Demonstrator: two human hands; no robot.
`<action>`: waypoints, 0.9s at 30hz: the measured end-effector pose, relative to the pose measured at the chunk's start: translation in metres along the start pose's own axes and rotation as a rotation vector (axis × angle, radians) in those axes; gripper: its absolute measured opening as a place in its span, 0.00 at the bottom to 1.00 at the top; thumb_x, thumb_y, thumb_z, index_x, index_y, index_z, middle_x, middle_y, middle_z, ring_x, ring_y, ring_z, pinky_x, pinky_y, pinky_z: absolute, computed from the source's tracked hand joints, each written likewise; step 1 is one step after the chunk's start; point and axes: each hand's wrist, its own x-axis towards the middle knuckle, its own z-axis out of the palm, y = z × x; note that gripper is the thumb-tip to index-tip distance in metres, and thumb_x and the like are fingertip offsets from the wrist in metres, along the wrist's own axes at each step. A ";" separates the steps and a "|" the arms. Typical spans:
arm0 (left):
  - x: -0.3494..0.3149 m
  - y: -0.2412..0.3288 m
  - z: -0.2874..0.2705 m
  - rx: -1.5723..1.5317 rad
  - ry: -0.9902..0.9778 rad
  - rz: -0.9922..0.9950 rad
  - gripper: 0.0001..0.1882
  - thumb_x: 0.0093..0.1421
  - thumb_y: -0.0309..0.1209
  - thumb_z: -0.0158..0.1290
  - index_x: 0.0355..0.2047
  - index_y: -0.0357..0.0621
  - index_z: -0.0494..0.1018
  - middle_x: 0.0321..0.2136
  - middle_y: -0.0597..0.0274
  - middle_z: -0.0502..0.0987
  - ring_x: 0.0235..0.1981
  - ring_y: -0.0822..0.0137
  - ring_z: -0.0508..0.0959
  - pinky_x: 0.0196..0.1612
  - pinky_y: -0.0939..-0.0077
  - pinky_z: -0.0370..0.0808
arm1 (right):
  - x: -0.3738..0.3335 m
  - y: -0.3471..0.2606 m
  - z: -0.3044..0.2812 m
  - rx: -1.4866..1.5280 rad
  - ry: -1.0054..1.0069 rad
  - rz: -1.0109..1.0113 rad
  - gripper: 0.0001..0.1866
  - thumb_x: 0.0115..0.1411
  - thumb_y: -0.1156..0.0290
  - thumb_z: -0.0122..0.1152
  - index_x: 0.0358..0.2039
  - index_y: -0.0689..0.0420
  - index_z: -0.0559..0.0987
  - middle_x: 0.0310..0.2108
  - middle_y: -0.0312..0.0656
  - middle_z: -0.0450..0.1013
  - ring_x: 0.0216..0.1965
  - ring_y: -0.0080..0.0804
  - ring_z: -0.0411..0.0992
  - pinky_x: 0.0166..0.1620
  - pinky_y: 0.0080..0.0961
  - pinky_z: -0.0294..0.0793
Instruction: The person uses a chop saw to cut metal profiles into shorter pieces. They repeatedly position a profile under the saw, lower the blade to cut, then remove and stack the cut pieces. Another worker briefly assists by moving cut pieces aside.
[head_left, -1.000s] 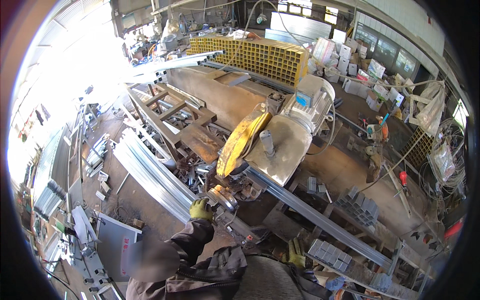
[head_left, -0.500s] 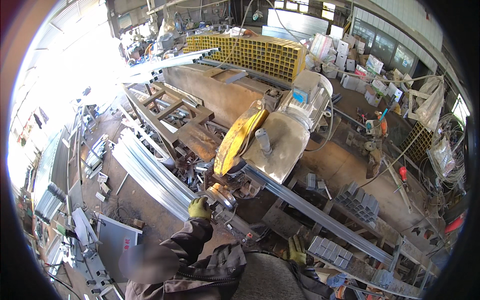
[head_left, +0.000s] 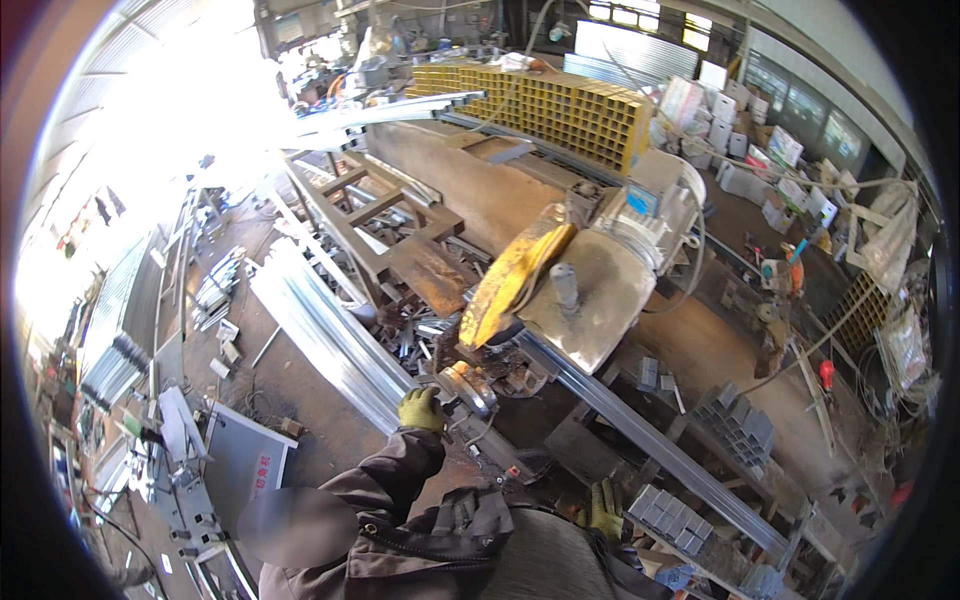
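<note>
My left hand (head_left: pixel 422 410), in a yellow-green work glove, is closed round what looks like the clamp handle beside a round metal clamp wheel (head_left: pixel 468 388); the fingers hide most of the grip. My right hand (head_left: pixel 605 510), in a matching glove, has its fingers stretched out and holds nothing visible. It is beside a row of short cut square tubes (head_left: pixel 672 518). Ahead stands a cut-off saw with a yellow blade guard (head_left: pixel 512 285), a grey motor (head_left: pixel 672 205) and a dusty plate (head_left: pixel 585 305). Long metal profiles (head_left: pixel 650 445) run under it toward the lower right.
Long shiny tubes (head_left: pixel 325 335) lie left of the saw, near a rusty steel frame (head_left: pixel 375 215). A yellow-ended tube stack (head_left: pixel 540 105) and white boxes (head_left: pixel 740 145) stand behind. More cut tubes (head_left: pixel 735 430) sit at right. A grey sign board (head_left: pixel 240 460) lies at lower left.
The view has turned slightly left, so the scene sits farther right in the picture. Both hands keep nearly the same places beside the saw.
</note>
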 end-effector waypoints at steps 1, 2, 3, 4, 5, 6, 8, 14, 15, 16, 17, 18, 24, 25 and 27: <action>0.000 0.000 -0.001 -0.003 0.042 0.036 0.17 0.66 0.34 0.66 0.55 0.56 0.89 0.54 0.54 0.90 0.61 0.42 0.86 0.66 0.40 0.81 | -0.001 -0.001 0.002 -0.051 0.033 -0.017 0.37 0.69 0.58 0.71 0.76 0.60 0.84 0.81 0.62 0.73 0.81 0.76 0.68 0.81 0.64 0.73; 0.000 0.001 -0.002 0.000 0.007 0.011 0.17 0.66 0.34 0.65 0.55 0.56 0.89 0.54 0.54 0.90 0.61 0.42 0.86 0.66 0.40 0.81 | -0.001 0.001 0.004 -0.050 -0.083 0.050 0.37 0.69 0.57 0.71 0.76 0.60 0.84 0.81 0.62 0.72 0.81 0.76 0.68 0.81 0.65 0.72; 0.000 0.001 -0.003 -0.006 0.008 0.012 0.16 0.66 0.33 0.65 0.54 0.56 0.89 0.53 0.54 0.90 0.61 0.41 0.86 0.66 0.39 0.81 | -0.005 0.002 0.003 -0.037 -0.124 0.079 0.38 0.69 0.55 0.71 0.76 0.60 0.84 0.81 0.62 0.72 0.81 0.76 0.68 0.81 0.65 0.72; -0.001 0.002 -0.004 -0.007 0.044 0.036 0.16 0.66 0.33 0.65 0.54 0.56 0.89 0.53 0.54 0.90 0.61 0.41 0.86 0.66 0.39 0.81 | -0.007 0.005 0.004 0.002 -0.144 0.119 0.38 0.70 0.53 0.71 0.76 0.60 0.84 0.82 0.62 0.72 0.81 0.77 0.68 0.81 0.65 0.72; 0.000 0.003 -0.004 -0.007 0.049 0.039 0.16 0.65 0.33 0.65 0.54 0.56 0.89 0.53 0.54 0.90 0.61 0.41 0.86 0.66 0.39 0.81 | -0.007 0.009 0.007 -0.016 -0.060 0.031 0.39 0.70 0.49 0.71 0.76 0.58 0.84 0.82 0.62 0.71 0.81 0.78 0.67 0.81 0.65 0.73; -0.001 0.004 -0.005 -0.001 0.019 0.017 0.16 0.65 0.33 0.65 0.53 0.56 0.89 0.53 0.54 0.90 0.61 0.41 0.86 0.65 0.39 0.82 | -0.009 0.011 0.009 -0.075 -0.125 0.034 0.40 0.70 0.49 0.71 0.76 0.59 0.84 0.82 0.62 0.71 0.80 0.78 0.68 0.81 0.65 0.73; -0.001 0.005 -0.005 -0.016 0.060 0.037 0.16 0.65 0.33 0.65 0.53 0.57 0.89 0.54 0.55 0.90 0.62 0.41 0.85 0.67 0.38 0.81 | -0.013 0.016 0.012 -0.098 -0.054 -0.026 0.41 0.69 0.48 0.71 0.76 0.59 0.84 0.83 0.62 0.71 0.80 0.78 0.68 0.81 0.65 0.73; -0.002 0.003 -0.003 -0.019 0.020 0.004 0.18 0.66 0.34 0.64 0.56 0.57 0.89 0.57 0.55 0.90 0.65 0.41 0.84 0.69 0.37 0.78 | -0.016 0.025 0.021 -0.080 -0.018 -0.059 0.43 0.66 0.48 0.69 0.76 0.61 0.83 0.82 0.63 0.71 0.80 0.77 0.69 0.81 0.66 0.72; -0.002 0.002 -0.003 -0.018 0.020 0.005 0.18 0.66 0.34 0.64 0.56 0.57 0.89 0.57 0.55 0.90 0.65 0.41 0.84 0.70 0.37 0.78 | -0.017 0.024 0.020 -0.095 -0.112 -0.003 0.43 0.66 0.48 0.69 0.76 0.61 0.83 0.82 0.63 0.71 0.80 0.77 0.68 0.81 0.67 0.72; -0.002 0.001 -0.002 -0.005 -0.028 -0.030 0.18 0.67 0.34 0.64 0.56 0.57 0.89 0.58 0.55 0.90 0.66 0.41 0.84 0.70 0.37 0.78 | -0.018 0.023 0.020 -0.078 -0.129 0.024 0.43 0.66 0.48 0.69 0.77 0.61 0.83 0.82 0.64 0.71 0.81 0.77 0.68 0.82 0.67 0.71; -0.001 0.001 -0.001 -0.017 0.018 0.006 0.18 0.67 0.34 0.64 0.57 0.57 0.89 0.58 0.55 0.90 0.66 0.41 0.84 0.70 0.37 0.78 | -0.019 0.023 0.020 -0.022 -0.076 0.018 0.44 0.67 0.48 0.69 0.77 0.61 0.82 0.82 0.64 0.71 0.81 0.77 0.68 0.82 0.67 0.71; -0.001 0.000 -0.001 -0.015 0.016 0.006 0.19 0.67 0.34 0.63 0.57 0.57 0.89 0.59 0.55 0.90 0.66 0.41 0.84 0.70 0.37 0.78 | -0.019 0.023 0.019 -0.055 -0.148 0.043 0.44 0.67 0.48 0.69 0.77 0.62 0.82 0.82 0.64 0.70 0.81 0.77 0.67 0.82 0.67 0.70; -0.001 -0.002 0.001 -0.031 0.007 0.013 0.19 0.68 0.33 0.63 0.58 0.57 0.89 0.59 0.55 0.90 0.67 0.40 0.83 0.71 0.37 0.77 | -0.015 0.020 0.016 -0.064 -0.182 0.047 0.44 0.69 0.47 0.69 0.78 0.62 0.80 0.85 0.62 0.67 0.83 0.78 0.64 0.84 0.70 0.66; -0.001 -0.002 0.001 -0.019 -0.042 -0.023 0.19 0.68 0.33 0.63 0.58 0.57 0.89 0.59 0.55 0.90 0.67 0.40 0.83 0.71 0.37 0.77 | -0.015 0.018 0.014 -0.040 -0.190 0.069 0.44 0.69 0.47 0.69 0.79 0.62 0.80 0.85 0.62 0.66 0.83 0.78 0.64 0.84 0.71 0.66; -0.001 -0.002 0.000 -0.029 0.007 0.013 0.19 0.68 0.33 0.63 0.58 0.56 0.89 0.59 0.54 0.90 0.67 0.40 0.83 0.71 0.37 0.77 | -0.015 0.015 0.010 -0.015 -0.213 0.110 0.44 0.69 0.46 0.69 0.79 0.60 0.80 0.86 0.61 0.66 0.83 0.78 0.64 0.84 0.72 0.65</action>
